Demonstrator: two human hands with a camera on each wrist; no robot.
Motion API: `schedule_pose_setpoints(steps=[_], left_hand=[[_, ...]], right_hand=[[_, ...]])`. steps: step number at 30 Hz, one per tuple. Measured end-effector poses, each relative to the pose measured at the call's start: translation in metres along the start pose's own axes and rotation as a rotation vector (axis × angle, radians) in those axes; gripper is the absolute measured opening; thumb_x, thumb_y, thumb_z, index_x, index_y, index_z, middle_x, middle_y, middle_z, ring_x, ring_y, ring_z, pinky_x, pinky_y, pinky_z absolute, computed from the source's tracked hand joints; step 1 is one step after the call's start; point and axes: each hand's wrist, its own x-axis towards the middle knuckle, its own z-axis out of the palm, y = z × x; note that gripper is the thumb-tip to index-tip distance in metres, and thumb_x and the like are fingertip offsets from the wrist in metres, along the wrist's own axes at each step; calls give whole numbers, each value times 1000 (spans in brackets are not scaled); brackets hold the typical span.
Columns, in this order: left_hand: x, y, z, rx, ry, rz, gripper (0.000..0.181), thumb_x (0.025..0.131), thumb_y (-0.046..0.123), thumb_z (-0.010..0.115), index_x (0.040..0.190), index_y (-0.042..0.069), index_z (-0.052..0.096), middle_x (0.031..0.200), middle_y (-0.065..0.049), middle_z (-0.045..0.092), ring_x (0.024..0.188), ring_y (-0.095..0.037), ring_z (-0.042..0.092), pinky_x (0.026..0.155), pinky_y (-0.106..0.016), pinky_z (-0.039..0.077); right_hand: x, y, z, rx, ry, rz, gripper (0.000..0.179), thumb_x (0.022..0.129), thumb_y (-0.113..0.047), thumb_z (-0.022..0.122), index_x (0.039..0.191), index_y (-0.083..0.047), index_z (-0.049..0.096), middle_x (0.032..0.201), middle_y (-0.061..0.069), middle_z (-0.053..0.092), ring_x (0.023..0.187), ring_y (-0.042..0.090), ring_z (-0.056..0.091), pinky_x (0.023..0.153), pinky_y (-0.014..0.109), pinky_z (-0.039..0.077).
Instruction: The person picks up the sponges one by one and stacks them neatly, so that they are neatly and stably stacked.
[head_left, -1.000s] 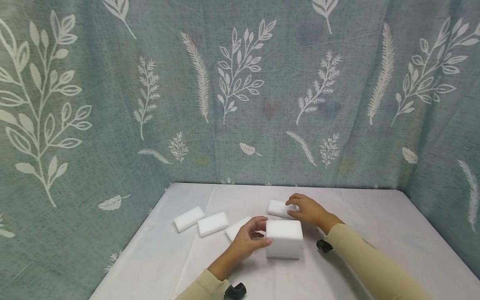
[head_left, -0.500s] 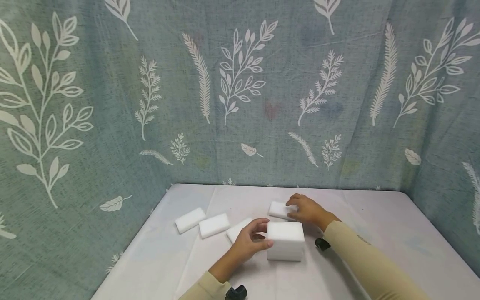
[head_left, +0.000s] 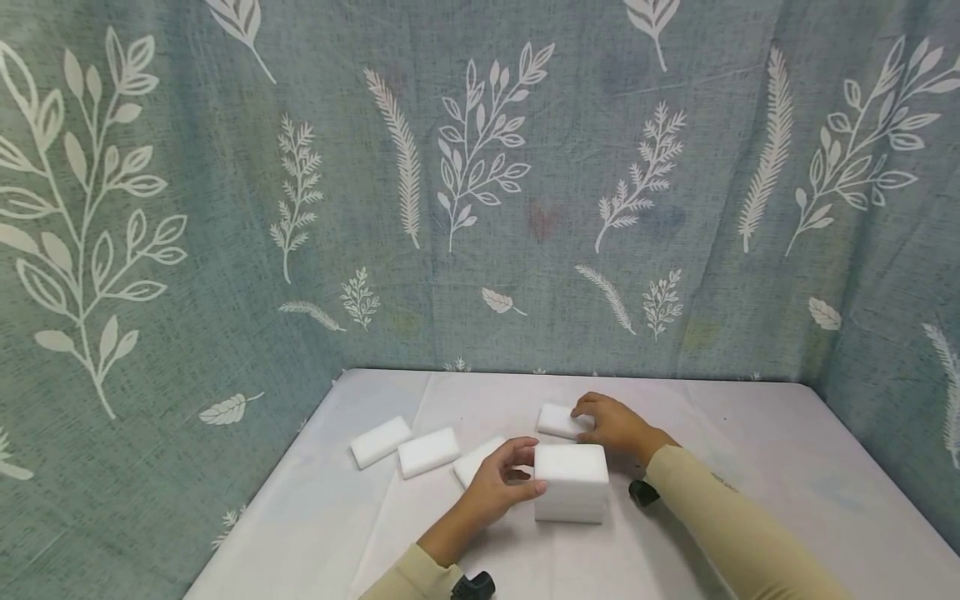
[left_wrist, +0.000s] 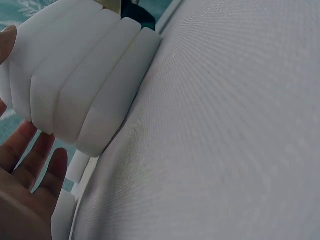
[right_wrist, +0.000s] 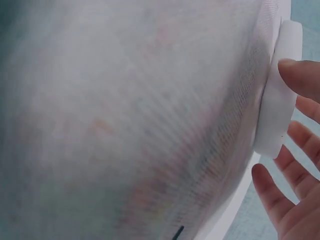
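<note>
Several white sponge blocks are piled into a neat stack (head_left: 572,483) at the front middle of the table, their layers showing in the left wrist view. My left hand (head_left: 495,483) holds the stack by its left side, thumb on the near face and fingers behind. Behind the stack lies a single flat white sponge (head_left: 558,420). My right hand (head_left: 618,425) reaches over its right end, and in the right wrist view the thumb (right_wrist: 297,75) presses that sponge (right_wrist: 280,100) with fingers at its other side. The sponge's right end is hidden by the hand in the head view.
Left of the stack lie three loose white sponges: one far left (head_left: 380,442), a middle one (head_left: 428,452) and one partly behind my left hand (head_left: 472,463). A white cloth covers the table (head_left: 750,467). Leaf-patterned curtains (head_left: 480,208) enclose the back and sides.
My right thumb has closed in on the sponge at the back. My left hand and the stack keep their places, and the head view has shifted slightly.
</note>
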Motion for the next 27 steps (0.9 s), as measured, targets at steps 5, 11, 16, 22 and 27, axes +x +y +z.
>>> schedule_pose_setpoints(steps=[5, 11, 16, 22, 27], left_hand=[[0, -3, 0, -6, -1, 14, 62, 83, 16, 79, 137, 8, 49, 119, -7, 63, 110, -25, 59, 93, -48, 46], [0, -1, 0, 5, 0, 8, 63, 82, 19, 79, 137, 8, 50, 119, -5, 64, 110, -23, 59, 93, -47, 47], [2, -4, -1, 8, -2, 33, 61, 82, 16, 79, 136, 11, 51, 118, -6, 64, 109, -22, 59, 93, -47, 47], [2, -5, -2, -2, -8, 46, 58, 83, 16, 78, 135, 16, 52, 118, -8, 64, 109, -22, 59, 93, -48, 47], [0, -4, -1, -10, -5, 39, 58, 83, 15, 78, 135, 15, 52, 119, -8, 63, 109, -23, 59, 92, -49, 47]], right_hand=[[-1, 2, -1, -24, 11, -17, 36, 83, -29, 78, 116, -15, 69, 122, -1, 57, 118, 24, 53, 99, 46, 42], [-10, 4, -9, -61, 14, -23, 36, 84, -32, 77, 115, -15, 69, 121, -1, 57, 117, 25, 53, 97, 47, 44], [-20, 5, -21, -59, 35, -32, 34, 86, -28, 74, 116, -15, 69, 124, -1, 56, 120, 26, 51, 97, 47, 43], [-30, 8, -32, -53, 76, -114, 31, 87, -23, 73, 115, -12, 69, 122, 1, 57, 117, 26, 53, 95, 47, 44], [-38, 8, -35, -64, 98, -177, 31, 87, -23, 74, 115, -12, 68, 122, 3, 57, 116, 27, 53, 94, 47, 45]])
